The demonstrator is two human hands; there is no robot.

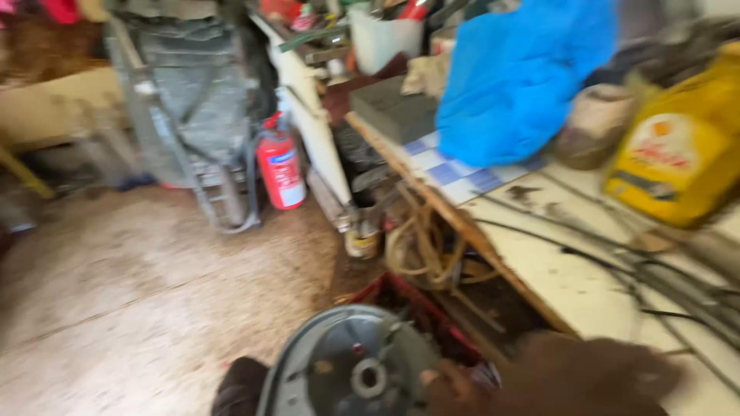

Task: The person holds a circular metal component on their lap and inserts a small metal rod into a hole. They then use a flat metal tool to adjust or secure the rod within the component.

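A round grey metal cover (pixel 351 366) sits low at the bottom of the view, over the floor (pixel 139 293) beside the workbench's (pixel 570 285) near edge. The right hand (pixel 570 377), blurred, grips its right rim; the fingers (pixel 439 379) curl onto the rim, though how tightly I cannot tell. A yellow jug (pixel 682 154) and blue cloth (pixel 516 77) sit at the bench's far edge.

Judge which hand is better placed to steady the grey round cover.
Probably the right hand: it sits at the grey round cover's edge, fingers touching it. The left hand is not clearly in view.
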